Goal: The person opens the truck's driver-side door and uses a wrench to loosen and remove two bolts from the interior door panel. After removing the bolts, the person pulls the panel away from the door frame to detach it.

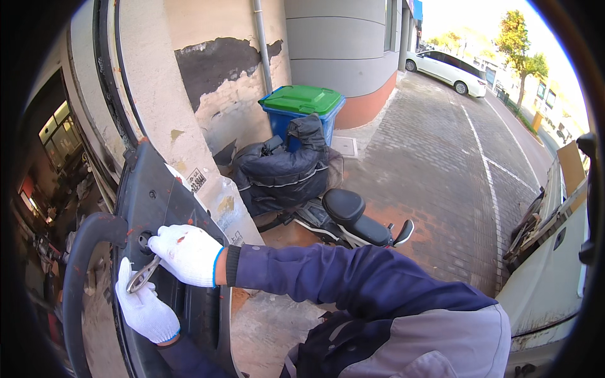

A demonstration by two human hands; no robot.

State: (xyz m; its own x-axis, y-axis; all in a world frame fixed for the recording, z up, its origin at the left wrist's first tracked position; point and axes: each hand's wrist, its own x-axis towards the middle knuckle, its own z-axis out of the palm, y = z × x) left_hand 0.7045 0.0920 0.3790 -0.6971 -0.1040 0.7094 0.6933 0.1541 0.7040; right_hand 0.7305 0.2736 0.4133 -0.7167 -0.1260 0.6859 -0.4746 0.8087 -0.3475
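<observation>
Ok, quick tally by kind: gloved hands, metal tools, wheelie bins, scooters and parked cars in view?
Gloved hands: 2, left hand and right hand
Metal tool: 1
Blue bin with green lid: 1
Scooter: 1
White car: 1
Total: 6

We are outside on a street, next to a repair shop. At the left of the frame an open doorway [53, 164] shows a dim room full of stuff. A wall with peeling paint [220, 82], a blue bin with a green lid [302, 104], a parked scooter [340, 217], brick paving [428, 170] and a white car [449, 68] at the upper right show it.
</observation>
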